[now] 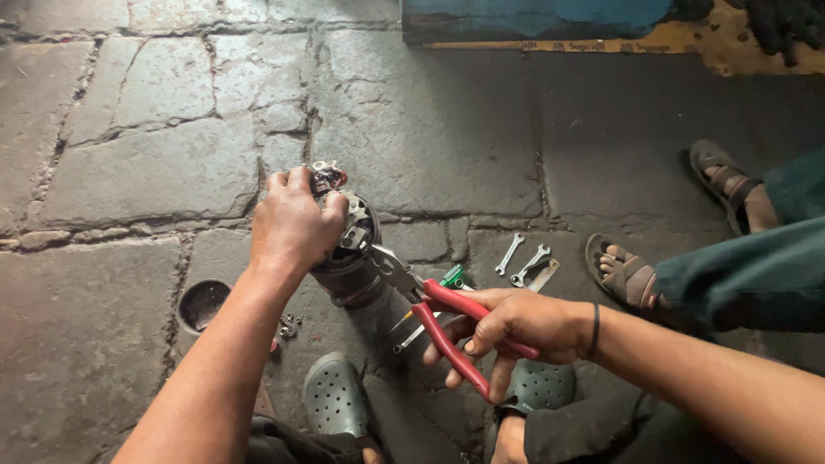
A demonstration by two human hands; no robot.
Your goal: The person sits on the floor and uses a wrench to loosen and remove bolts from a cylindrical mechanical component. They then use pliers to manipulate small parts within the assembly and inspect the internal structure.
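Informal repair workshop at ground level: cracked stone floor [155, 172] strewn with small wrenches [522, 260], loose nuts [288, 326] and a greasy motor part [351, 258].

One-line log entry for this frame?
left hand: grips motor part | right hand: red pliers, jaws on part | floor: two wrenches

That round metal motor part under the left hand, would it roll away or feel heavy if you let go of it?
The motor part looks like solid metal, so probably heavy for its size. Its body is rounded, so on its side it might roll; the left hand grips its top. The pliers in the right hand bite its edge, suggesting it is stiff.
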